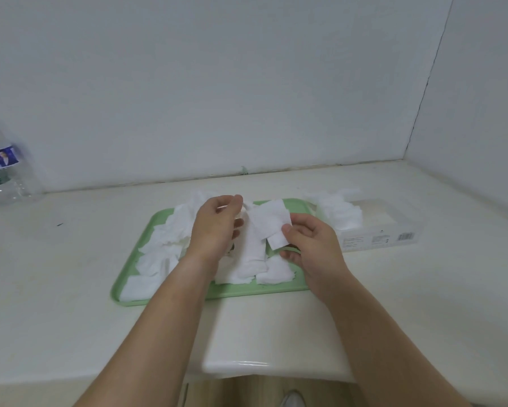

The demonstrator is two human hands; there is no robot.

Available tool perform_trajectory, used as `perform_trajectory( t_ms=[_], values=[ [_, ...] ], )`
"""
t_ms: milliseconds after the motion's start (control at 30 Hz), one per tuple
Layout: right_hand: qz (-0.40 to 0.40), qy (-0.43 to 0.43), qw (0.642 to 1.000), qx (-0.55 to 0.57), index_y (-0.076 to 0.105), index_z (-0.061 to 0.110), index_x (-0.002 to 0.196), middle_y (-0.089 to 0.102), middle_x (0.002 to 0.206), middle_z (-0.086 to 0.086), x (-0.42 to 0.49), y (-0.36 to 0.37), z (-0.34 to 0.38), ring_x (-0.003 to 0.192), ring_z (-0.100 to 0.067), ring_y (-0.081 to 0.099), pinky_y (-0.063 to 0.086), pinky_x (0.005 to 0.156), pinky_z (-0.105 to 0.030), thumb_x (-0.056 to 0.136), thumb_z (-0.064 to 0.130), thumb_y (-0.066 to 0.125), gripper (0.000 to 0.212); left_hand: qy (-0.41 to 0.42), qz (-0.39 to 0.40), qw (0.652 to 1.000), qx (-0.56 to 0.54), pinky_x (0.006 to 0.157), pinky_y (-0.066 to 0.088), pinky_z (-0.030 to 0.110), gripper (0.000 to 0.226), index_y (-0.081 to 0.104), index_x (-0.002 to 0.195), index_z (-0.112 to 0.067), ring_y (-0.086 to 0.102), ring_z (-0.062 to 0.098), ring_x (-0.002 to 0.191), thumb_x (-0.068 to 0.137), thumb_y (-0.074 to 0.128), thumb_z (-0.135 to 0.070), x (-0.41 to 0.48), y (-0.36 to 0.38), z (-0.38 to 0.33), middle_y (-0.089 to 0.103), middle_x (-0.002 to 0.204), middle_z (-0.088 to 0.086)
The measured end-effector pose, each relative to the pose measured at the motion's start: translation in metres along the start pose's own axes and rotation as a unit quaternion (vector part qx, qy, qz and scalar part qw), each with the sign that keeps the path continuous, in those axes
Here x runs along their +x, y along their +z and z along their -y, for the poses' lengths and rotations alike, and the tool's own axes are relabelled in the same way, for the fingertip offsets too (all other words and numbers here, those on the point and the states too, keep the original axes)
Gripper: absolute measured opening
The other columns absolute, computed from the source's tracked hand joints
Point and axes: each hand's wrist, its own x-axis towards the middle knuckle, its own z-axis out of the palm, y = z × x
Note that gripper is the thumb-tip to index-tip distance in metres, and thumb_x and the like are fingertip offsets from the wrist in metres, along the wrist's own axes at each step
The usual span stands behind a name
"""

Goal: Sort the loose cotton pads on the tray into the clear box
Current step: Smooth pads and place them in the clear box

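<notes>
Pinching a couple of pads (pixel 271 223) between thumb and fingers, the right hand (pixel 311 248) hovers over the tray (pixel 135 277). Beside it the left hand (pixel 214 227), fingers curled; holding anything? Can't tell. Loose pads (pixel 164 245) litter the tray, and a heap (pixel 339 212) sits in the clear box (pixel 393 227) just right of it on the counter (pixel 70 259).

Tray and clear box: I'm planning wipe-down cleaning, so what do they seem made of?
The green tray: probably matte moulded plastic, uniformly pale green with a rounded raised rim. The clear box: likely thin transparent plastic; the counter shows through its walls.
</notes>
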Motion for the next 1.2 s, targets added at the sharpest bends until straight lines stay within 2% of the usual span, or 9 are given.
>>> perform_trajectory(
  t_ms=[133, 333, 400, 533, 633, 767, 933, 1033, 1200],
  values=[
    [0.034, 0.003, 0.999, 0.042, 0.065, 0.008, 0.110, 0.074, 0.095, -0.006, -0.002, 0.000, 0.004, 0.079, -0.015, 0.065, 0.049, 0.064, -0.027, 0.098, 0.005, 0.058, 0.014, -0.012, 0.063, 0.997, -0.030, 0.094, 0.056, 0.038, 0.032, 0.067, 0.117, -0.021, 0.072, 0.017, 0.100, 0.098, 0.061, -0.046, -0.003, 0.002, -0.002, 0.076, 0.111, -0.001],
    [0.046, 0.006, 0.996, 0.071, 0.065, 0.010, 0.107, 0.072, 0.093, -0.006, -0.003, -0.001, 0.004, 0.080, -0.017, 0.065, 0.050, 0.064, -0.028, 0.099, 0.005, 0.057, 0.012, 0.003, 0.116, 0.991, -0.073, 0.084, 0.057, 0.030, 0.018, 0.071, 0.114, -0.011, 0.072, 0.020, 0.091, 0.096, 0.068, -0.014, -0.002, 0.000, -0.004, 0.076, 0.103, 0.010],
    [0.033, 0.014, 0.996, 0.079, 0.065, 0.009, 0.108, 0.070, 0.096, -0.008, -0.002, -0.001, 0.004, 0.083, -0.020, 0.065, 0.053, 0.064, -0.028, 0.098, 0.006, 0.058, 0.012, 0.020, 0.107, 0.994, -0.029, 0.085, 0.058, 0.031, 0.015, 0.073, 0.109, -0.010, 0.073, 0.023, 0.096, 0.096, 0.067, -0.010, -0.002, 0.000, -0.003, 0.077, 0.103, 0.012],
    [0.006, 0.034, 0.995, 0.093, 0.062, 0.004, 0.115, 0.069, 0.104, -0.015, -0.001, -0.002, 0.003, 0.087, -0.023, 0.067, 0.057, 0.067, -0.031, 0.097, 0.007, 0.062, 0.019, -0.012, 0.115, 0.992, -0.049, 0.074, 0.054, 0.027, 0.031, 0.075, 0.101, -0.015, 0.072, 0.012, 0.083, 0.105, 0.050, -0.034, -0.008, 0.006, -0.010, 0.078, 0.094, -0.001],
    [-0.002, 0.042, 0.995, 0.089, 0.062, 0.002, 0.115, 0.070, 0.105, -0.018, -0.002, -0.002, 0.003, 0.088, -0.026, 0.068, 0.057, 0.066, -0.030, 0.096, 0.008, 0.063, 0.020, 0.020, 0.117, 0.993, -0.016, 0.079, 0.052, 0.026, 0.034, 0.075, 0.104, -0.018, 0.072, 0.010, 0.090, 0.098, 0.058, -0.047, -0.012, 0.006, -0.008, 0.078, 0.100, -0.005],
    [0.012, 0.035, 0.996, 0.080, 0.064, 0.001, 0.112, 0.073, 0.102, -0.017, -0.005, 0.000, 0.005, 0.086, -0.024, 0.071, 0.058, 0.070, -0.031, 0.094, 0.006, 0.066, 0.019, 0.080, 0.071, 0.994, 0.013, 0.065, 0.049, 0.016, 0.008, 0.074, 0.093, -0.015, 0.065, 0.002, 0.070, 0.088, 0.077, -0.021, -0.011, 0.010, -0.002, 0.069, 0.072, -0.013],
    [0.017, 0.033, 0.996, 0.082, 0.065, 0.007, 0.104, 0.075, 0.092, -0.011, -0.008, 0.001, 0.006, 0.084, -0.021, 0.073, 0.059, 0.073, -0.029, 0.091, -0.001, 0.067, 0.016, 0.023, -0.004, 0.998, -0.053, 0.076, 0.059, 0.040, 0.010, 0.073, 0.095, -0.013, 0.071, 0.021, 0.083, 0.090, 0.074, -0.021, -0.002, 0.008, -0.001, 0.073, 0.082, 0.000],
    [0.000, 0.041, 0.996, 0.075, 0.065, 0.009, 0.101, 0.075, 0.093, -0.012, -0.007, 0.001, 0.005, 0.087, -0.021, 0.074, 0.060, 0.077, -0.030, 0.090, -0.003, 0.068, 0.017, 0.031, -0.045, 0.996, -0.065, 0.074, 0.056, 0.031, 0.013, 0.073, 0.096, -0.014, 0.068, 0.017, 0.084, 0.089, 0.074, -0.024, -0.001, 0.002, -0.004, 0.071, 0.086, 0.000],
    [-0.025, 0.045, 0.997, 0.059, 0.065, 0.008, 0.098, 0.074, 0.092, -0.013, -0.005, 0.003, 0.004, 0.086, -0.022, 0.074, 0.061, 0.080, -0.032, 0.089, -0.002, 0.070, 0.015, 0.044, 0.021, 0.998, -0.050, 0.068, 0.050, 0.030, 0.014, 0.073, 0.102, -0.017, 0.065, 0.015, 0.077, 0.090, 0.074, -0.025, -0.009, -0.004, -0.007, 0.070, 0.083, -0.001]
  ],
)
